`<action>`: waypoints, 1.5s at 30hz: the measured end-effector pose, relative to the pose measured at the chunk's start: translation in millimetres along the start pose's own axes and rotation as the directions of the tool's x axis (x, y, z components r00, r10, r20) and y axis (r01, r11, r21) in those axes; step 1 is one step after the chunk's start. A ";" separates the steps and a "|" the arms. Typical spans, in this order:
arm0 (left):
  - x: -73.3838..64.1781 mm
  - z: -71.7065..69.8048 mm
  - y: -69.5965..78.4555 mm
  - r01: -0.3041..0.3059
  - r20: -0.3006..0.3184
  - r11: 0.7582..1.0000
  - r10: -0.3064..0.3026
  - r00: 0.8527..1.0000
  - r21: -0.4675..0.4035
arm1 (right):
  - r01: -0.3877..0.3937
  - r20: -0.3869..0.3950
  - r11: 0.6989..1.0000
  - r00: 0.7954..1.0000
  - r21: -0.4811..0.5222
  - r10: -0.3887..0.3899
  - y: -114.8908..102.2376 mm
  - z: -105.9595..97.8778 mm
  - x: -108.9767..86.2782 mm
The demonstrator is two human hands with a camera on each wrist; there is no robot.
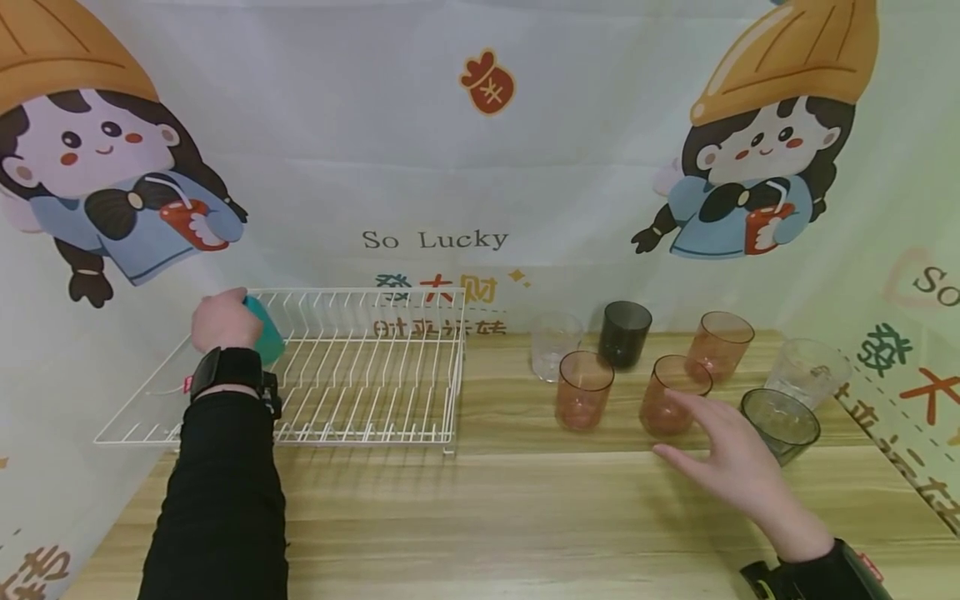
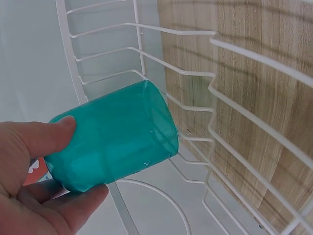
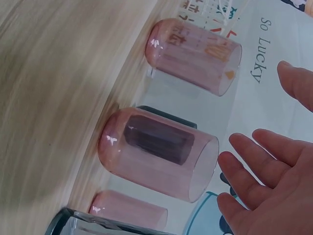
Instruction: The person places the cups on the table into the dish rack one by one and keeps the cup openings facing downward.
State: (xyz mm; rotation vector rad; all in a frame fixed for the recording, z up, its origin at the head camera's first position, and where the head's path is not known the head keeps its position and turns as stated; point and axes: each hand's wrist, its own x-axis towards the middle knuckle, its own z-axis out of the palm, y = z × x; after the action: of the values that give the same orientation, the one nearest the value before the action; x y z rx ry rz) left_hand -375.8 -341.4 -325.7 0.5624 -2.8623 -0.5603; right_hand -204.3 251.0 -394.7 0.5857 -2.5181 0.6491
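Note:
My left hand (image 1: 225,321) grips a teal cup (image 2: 115,134) by its base end, thumb on one side and fingers on the other. The cup is tilted, its open end over the wires at the left part of the white dish rack (image 1: 367,437). At the right, my right hand (image 1: 731,458) is spread, thumb apart from the fingers, holding nothing. Its fingertips are close to the rim of a pink cup (image 3: 161,161); I cannot tell whether they touch. Another pink cup (image 1: 585,400) stands left of that one, and a grey cup (image 1: 780,425) stands just behind the right hand.
Farther back stand a clear cup (image 1: 557,346), a black cup (image 1: 626,335), a third pink cup (image 1: 722,346) and a second clear cup (image 1: 806,371). A printed cloth (image 1: 420,167) hangs behind the wooden table (image 1: 465,525) and along its sides.

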 end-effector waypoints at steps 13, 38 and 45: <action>-4.8 -6.7 0.5 0.030 0.056 0.999 -0.031 0.998 0.034 | -0.010 -0.014 1.000 1.000 -0.007 0.010 2.5 -8.8 2.5; -25.9 -30.8 32.3 -0.198 0.048 0.977 0.195 0.980 0.074 | -0.037 -0.016 0.998 0.999 -0.051 0.036 15.7 -25.7 0.8; -28.9 -39.7 32.2 -0.230 0.076 0.971 0.225 0.971 0.068 | -0.010 -0.033 0.996 0.999 -0.094 0.007 16.8 -30.9 1.4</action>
State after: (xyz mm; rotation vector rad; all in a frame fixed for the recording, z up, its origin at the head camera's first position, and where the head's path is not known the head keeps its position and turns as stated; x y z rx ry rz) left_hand -350.7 -315.5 -279.4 0.2225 -2.9676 -0.4415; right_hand -203.6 280.5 -375.5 0.5270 -2.5063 0.5353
